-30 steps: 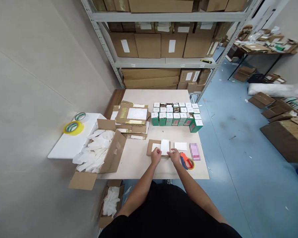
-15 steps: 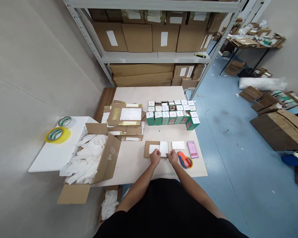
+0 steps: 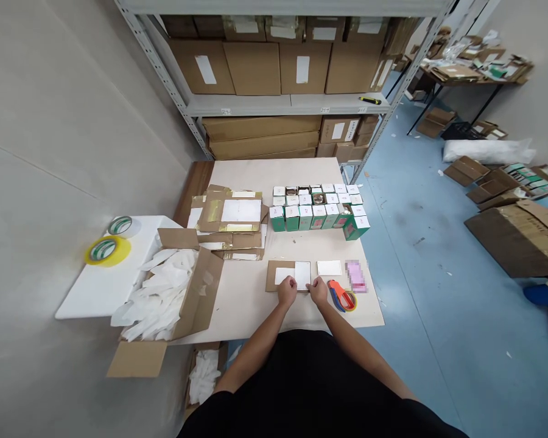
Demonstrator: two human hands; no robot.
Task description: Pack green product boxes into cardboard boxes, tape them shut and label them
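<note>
With left hand (image 3: pixel 287 294) and right hand (image 3: pixel 319 292) pinched narrow, we hold a white card (image 3: pixel 303 273) by its lower corners over the flat cardboard (image 3: pixel 271 278) on our bench (image 3: pixel 310 246).

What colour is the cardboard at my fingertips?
The cardboard is brown; it shows in the head view, the only one.

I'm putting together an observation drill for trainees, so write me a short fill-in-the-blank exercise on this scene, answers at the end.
1. Over brown cardboard, the left hand and right hand have between them a card coloured ____.
2. The tape roll nearer the camera is coloured ____.
3. The yellow-and-black tool lies on a grey ____.
4. The front row of small boxes has white tops and sides mainly ____.

Missing words: white; yellow; shelf; green.
</note>
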